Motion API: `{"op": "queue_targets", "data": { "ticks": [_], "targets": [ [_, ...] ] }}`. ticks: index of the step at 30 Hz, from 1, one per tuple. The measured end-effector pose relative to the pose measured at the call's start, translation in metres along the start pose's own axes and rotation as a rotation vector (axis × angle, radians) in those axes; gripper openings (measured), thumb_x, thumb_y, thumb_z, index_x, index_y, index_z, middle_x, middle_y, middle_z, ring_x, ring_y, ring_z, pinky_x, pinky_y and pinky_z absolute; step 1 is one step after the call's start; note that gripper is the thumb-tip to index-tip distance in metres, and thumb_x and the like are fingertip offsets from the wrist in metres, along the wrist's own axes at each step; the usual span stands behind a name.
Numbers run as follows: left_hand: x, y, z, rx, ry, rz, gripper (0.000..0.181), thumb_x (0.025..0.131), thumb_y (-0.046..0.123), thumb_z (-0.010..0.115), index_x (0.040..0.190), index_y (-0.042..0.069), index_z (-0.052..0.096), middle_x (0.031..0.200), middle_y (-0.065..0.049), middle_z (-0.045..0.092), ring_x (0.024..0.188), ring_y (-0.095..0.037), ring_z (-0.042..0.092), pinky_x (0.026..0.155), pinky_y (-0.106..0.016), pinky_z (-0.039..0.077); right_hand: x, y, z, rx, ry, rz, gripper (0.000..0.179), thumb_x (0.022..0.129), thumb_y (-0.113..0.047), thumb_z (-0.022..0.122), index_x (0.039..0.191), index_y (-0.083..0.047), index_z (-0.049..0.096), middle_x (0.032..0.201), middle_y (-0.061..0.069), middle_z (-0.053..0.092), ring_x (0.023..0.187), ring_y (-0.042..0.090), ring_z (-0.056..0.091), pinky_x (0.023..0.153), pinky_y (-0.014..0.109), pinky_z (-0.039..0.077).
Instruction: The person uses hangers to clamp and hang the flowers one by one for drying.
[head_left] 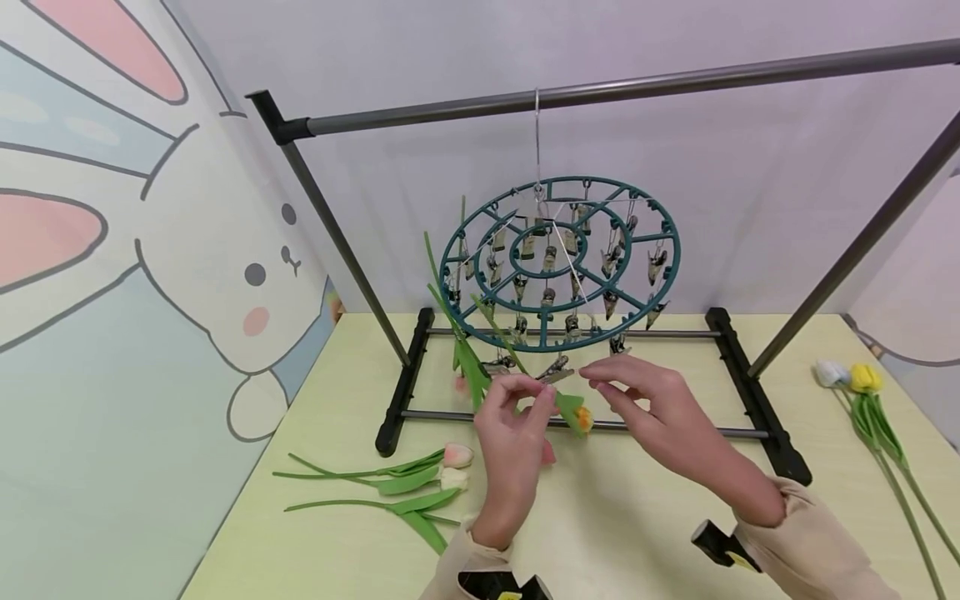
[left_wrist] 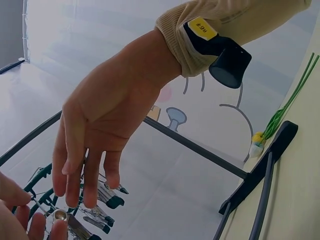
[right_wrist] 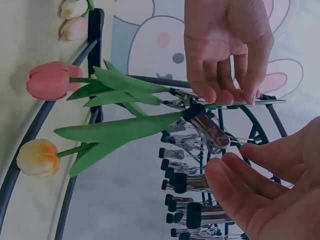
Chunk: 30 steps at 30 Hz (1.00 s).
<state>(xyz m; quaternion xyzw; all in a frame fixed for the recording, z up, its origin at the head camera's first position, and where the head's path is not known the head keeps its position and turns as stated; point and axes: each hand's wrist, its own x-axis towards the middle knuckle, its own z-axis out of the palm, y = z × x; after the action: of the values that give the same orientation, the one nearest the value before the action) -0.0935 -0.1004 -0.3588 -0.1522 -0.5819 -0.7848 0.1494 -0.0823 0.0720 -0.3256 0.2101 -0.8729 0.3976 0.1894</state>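
Note:
In the head view my left hand [head_left: 510,442] brings thumb and fingertip together at a metal clip [head_left: 557,369], appearing to pinch the stem of an orange-yellow tulip [head_left: 583,418]. The right wrist view shows this tulip [right_wrist: 37,157] hanging bloom down, its green stem caught in the black-tipped clip [right_wrist: 207,129]. A pink tulip [right_wrist: 47,81] hangs beside it from another clip. My right hand [head_left: 660,417] is just to the right of the clip, thumb and fingers apart, holding nothing. Contact at the left fingertips is partly hidden.
A round green hanger [head_left: 545,333] with several clips hangs from a dark metal rack [head_left: 450,108]. Pink and white tulips [head_left: 456,455] lie at left on the pale table. A yellow tulip [head_left: 866,378] and a white tulip [head_left: 831,373] lie at right.

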Motion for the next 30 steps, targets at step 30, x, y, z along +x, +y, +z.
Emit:
{"op": "queue_targets", "data": {
  "ticks": [30],
  "targets": [
    [0.006,-0.004,0.029,0.207,-0.253,0.001,0.044,0.088,0.01,0.066,0.128,0.006,0.049,0.132,-0.005,0.049,0.126,-0.02,0.044,0.1,-0.032,0.043,-0.01,-0.02,-0.049,-0.321,0.072,-0.244,0.038,0.066,-0.002,0.08,0.099,-0.016,0.07,0.101,-0.005,0.065,0.088,0.014,0.064,0.071,0.017,0.048]
  ]
}}
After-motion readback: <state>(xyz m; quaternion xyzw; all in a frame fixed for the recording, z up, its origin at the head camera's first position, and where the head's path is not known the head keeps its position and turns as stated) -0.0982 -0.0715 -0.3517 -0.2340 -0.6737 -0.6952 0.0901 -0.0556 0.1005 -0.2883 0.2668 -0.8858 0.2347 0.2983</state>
